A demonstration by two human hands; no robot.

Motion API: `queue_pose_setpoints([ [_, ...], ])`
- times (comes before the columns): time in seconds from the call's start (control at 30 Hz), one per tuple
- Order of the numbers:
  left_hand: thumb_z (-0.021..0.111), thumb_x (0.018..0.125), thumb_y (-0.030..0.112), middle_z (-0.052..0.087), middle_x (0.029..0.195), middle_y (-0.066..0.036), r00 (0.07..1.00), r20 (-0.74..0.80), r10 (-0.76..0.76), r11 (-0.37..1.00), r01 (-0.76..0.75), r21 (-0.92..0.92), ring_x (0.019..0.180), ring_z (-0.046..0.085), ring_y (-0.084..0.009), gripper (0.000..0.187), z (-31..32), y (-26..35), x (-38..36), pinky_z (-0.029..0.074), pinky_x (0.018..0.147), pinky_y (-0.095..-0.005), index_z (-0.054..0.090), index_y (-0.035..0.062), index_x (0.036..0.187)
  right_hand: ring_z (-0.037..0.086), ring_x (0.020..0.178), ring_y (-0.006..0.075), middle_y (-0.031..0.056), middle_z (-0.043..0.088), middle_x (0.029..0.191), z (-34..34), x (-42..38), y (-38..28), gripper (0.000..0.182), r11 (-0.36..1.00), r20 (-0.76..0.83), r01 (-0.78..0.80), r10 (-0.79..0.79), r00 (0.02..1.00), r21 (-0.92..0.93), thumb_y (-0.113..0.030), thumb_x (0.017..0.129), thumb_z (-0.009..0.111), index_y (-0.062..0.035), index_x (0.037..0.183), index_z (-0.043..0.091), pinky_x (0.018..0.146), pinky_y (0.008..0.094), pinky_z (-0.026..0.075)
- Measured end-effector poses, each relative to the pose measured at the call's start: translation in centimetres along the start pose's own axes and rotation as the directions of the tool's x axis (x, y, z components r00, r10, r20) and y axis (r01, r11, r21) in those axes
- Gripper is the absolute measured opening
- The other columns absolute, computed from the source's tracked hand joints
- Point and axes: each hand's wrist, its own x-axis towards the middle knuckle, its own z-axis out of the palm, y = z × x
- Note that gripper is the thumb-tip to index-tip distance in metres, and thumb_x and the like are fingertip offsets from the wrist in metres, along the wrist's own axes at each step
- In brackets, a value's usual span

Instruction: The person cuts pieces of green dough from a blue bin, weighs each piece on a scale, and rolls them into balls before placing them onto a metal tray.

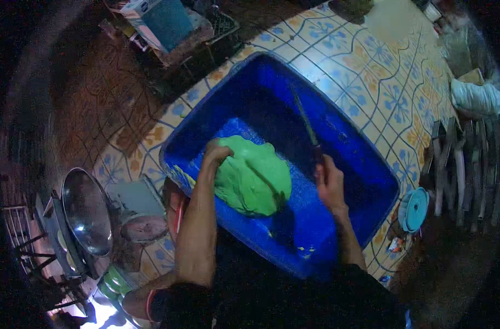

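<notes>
Head view: green mass [253,176] lies in left part of blue tub [337,219]. Left hand [219,152] on its upper-left edge, fingers bent against it. Right hand [330,183], fingers closed around dark handle of knife [304,118], blade toward far side.

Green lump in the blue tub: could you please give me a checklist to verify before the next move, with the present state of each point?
1. Green lump lies inside the blue tub: ok.
2. Left hand touches the lump: ok, at its upper left edge.
3. Right hand holds the long blade by its handle: ok.
4. Blade kept apart from the left hand: ok.
5. Tub floor free of scraps: not ok, yellowish bits show.
6. Blade sharp: cannot tell.
</notes>
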Motion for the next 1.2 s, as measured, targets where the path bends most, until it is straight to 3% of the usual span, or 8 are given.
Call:
queue_pose_setpoints([
  [0.27,0.062,0.049,-0.006,0.056,0.077,-0.005,0.815,-0.370,0.447,0.699,-0.576,-0.423,0.070,0.056,-0.0149,0.047,1.7,2.9,-21.1,0.048,0.062,-0.0280,0.051,-0.0005,0.094,0.063,0.076,0.0316,0.0224,0.061,0.097,6.1,-1.5,-5.4,0.047,0.981,0.408,-0.179,0.132,0.904,0.081,0.000,0.082,0.046,-0.0042,0.129,0.041,0.068,0.0383,0.048],
  [0.8,0.063,0.049,0.001,0.056,0.083,-0.005,0.570,-0.650,0.503,0.566,-0.785,-0.250,0.074,0.057,-0.0141,0.053,-7.7,3.0,-35.2,0.048,0.066,-0.0282,0.050,0.0020,0.101,0.039,0.056,0.0052,0.0007,0.053,0.081,9.1,-13.9,-15.4,0.039,0.900,0.531,-0.268,0.048,0.846,0.345,-0.006,0.093,0.040,-0.0029,0.132,0.038,0.051,0.0211,0.037],
  [0.87,0.063,0.048,0.000,0.056,0.083,-0.006,0.556,-0.684,0.472,0.465,-0.816,-0.343,0.074,0.057,-0.0136,0.051,-7.9,1.9,-36.3,0.049,0.065,-0.0285,0.052,0.0019,0.098,0.039,0.055,0.0048,0.0018,0.057,0.083,7.6,-16.4,-16.2,0.038,0.264,0.686,-0.793,0.400,0.608,0.549,-0.006,0.093,0.040,-0.0046,0.131,0.040,0.049,0.0207,0.036],
  [0.93,0.062,0.049,0.000,0.057,0.082,-0.006,0.446,-0.674,0.589,0.552,-0.831,-0.067,0.073,0.057,-0.0133,0.049,-7.4,1.5,-37.3,0.048,0.066,-0.0282,0.052,0.0018,0.097,0.039,0.054,0.0056,0.0016,0.059,0.085,10.8,-16.2,-13.8,0.036,0.487,0.644,-0.672,0.257,0.720,0.558,-0.008,0.093,0.042,-0.0036,0.129,0.042,0.050,0.0200,0.036],
  [1.0,0.062,0.049,-0.001,0.057,0.080,-0.005,0.206,-0.675,0.709,0.454,-0.865,0.213,0.072,0.056,-0.0126,0.049,-6.8,1.0,-37.7,0.049,0.066,-0.0283,0.052,0.0023,0.097,0.040,0.054,0.0052,0.0001,0.058,0.086,14.4,-9.5,-15.4,0.036,0.966,0.334,0.079,-0.161,0.929,0.246,-0.008,0.092,0.043,-0.0012,0.128,0.043,0.051,0.0194,0.038],
  [1.13,0.059,0.050,-0.002,0.056,0.083,-0.006,0.433,-0.729,0.530,0.516,-0.847,-0.128,0.075,0.056,-0.0130,0.050,-9.7,-0.4,-40.3,0.048,0.068,-0.0272,0.052,0.0020,0.099,0.043,0.060,0.0072,0.0004,0.056,0.087,11.1,-17.8,-13.7,0.044,0.941,0.493,-0.157,-0.012,0.870,0.301,-0.003,0.091,0.044,-0.0030,0.133,0.036,0.055,0.0212,0.040],
  [1.17,0.058,0.050,-0.003,0.056,0.085,-0.008,0.405,-0.778,0.481,0.401,-0.891,-0.215,0.077,0.057,-0.0137,0.052,-9.3,-0.2,-40.8,0.048,0.071,-0.0279,0.051,0.0012,0.101,0.043,0.061,0.0077,0.0004,0.051,0.082,10.0,-17.8,-16.6,0.046,0.396,0.690,-0.772,0.360,0.628,0.496,-0.002,0.091,0.042,-0.0044,0.136,0.031,0.055,0.0217,0.039],
  [1.2,0.058,0.050,-0.003,0.056,0.085,-0.008,0.404,-0.776,0.484,0.400,-0.891,-0.214,0.077,0.057,-0.0137,0.052,-9.3,-0.2,-41.4,0.048,0.071,-0.0279,0.051,0.0012,0.101,0.043,0.061,0.0077,0.0004,0.051,0.082,11.1,-17.2,-16.5,0.046,0.396,0.688,-0.771,0.360,0.630,0.499,-0.002,0.091,0.042,-0.0044,0.136,0.031,0.055,0.0217,0.039],
])
